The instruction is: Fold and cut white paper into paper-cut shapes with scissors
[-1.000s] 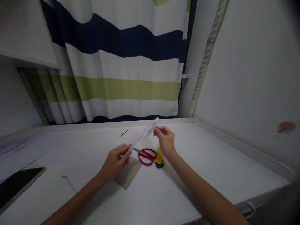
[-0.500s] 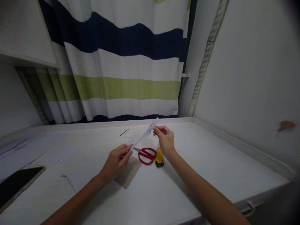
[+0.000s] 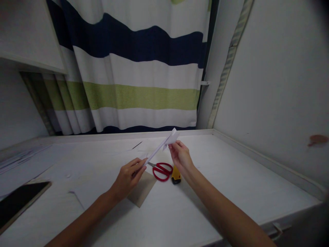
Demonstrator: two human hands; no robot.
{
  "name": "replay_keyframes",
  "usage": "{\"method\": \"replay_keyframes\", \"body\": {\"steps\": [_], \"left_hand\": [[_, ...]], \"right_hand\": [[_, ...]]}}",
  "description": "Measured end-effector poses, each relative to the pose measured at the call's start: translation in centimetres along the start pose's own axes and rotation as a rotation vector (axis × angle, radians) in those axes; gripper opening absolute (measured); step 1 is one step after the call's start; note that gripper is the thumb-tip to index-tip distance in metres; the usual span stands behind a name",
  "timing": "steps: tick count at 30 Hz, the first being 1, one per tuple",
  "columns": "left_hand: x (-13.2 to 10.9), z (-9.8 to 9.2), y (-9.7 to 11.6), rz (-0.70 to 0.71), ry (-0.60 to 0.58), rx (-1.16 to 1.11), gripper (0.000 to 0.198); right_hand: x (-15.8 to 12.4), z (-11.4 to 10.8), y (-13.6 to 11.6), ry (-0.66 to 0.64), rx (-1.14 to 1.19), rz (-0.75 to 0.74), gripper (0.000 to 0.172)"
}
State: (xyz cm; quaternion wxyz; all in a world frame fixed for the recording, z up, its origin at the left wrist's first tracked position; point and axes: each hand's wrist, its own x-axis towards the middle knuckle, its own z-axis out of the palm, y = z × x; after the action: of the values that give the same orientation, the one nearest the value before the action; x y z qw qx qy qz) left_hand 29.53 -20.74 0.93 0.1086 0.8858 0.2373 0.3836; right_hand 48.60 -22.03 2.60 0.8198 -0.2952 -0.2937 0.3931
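A thin white paper stick (image 3: 156,151) slants up over the table, with a folded white paper piece (image 3: 172,138) at its upper end. My left hand (image 3: 130,176) pinches the lower end of the stick between thumb and fingers. At the top, my right hand (image 3: 181,154) is closed at the lower edge of the folded paper piece, its fingertips pressed together there. Below the stick lie red-handled scissors (image 3: 162,171), their blades partly hidden by my left hand. A yellow box cutter (image 3: 176,175) rests beside them, partly behind my right wrist. Under my left hand lies a grey-brown card (image 3: 142,192).
A dark-screened phone (image 3: 20,202) lies at the left edge of the white table (image 3: 246,178). Paper sheets (image 3: 20,159) are piled behind it. A thin black stick (image 3: 137,145) lies farther back. A striped curtain (image 3: 144,96) hangs behind the table.
The folded paper piece has turned so that more of its face shows. My right hand's fingertips have shifted slightly down at its edge. My left hand keeps its hold on the stick.
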Motion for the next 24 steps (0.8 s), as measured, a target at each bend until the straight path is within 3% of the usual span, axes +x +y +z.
{"method": "replay_keyframes", "body": {"steps": [3,10,18,24], "left_hand": [[-0.14,0.11,-0.18,0.028,0.009,0.016,0.028],[-0.37,0.40,-0.66,0.103,0.046,0.053,0.028],[-0.33,0.25,-0.49,0.139,0.031,0.062,0.029],[-0.50,0.75,-0.99,0.202,0.066,0.141,0.033]], "right_hand": [[0.12,-0.15,-0.02,-0.015,-0.013,-0.002,0.010],[0.12,-0.34,-0.53,-0.040,-0.219,-0.178,0.004],[-0.05,0.07,-0.47,-0.024,0.082,0.059,0.008],[-0.24,0.25,-0.61,-0.030,0.116,0.104,0.009]]}}
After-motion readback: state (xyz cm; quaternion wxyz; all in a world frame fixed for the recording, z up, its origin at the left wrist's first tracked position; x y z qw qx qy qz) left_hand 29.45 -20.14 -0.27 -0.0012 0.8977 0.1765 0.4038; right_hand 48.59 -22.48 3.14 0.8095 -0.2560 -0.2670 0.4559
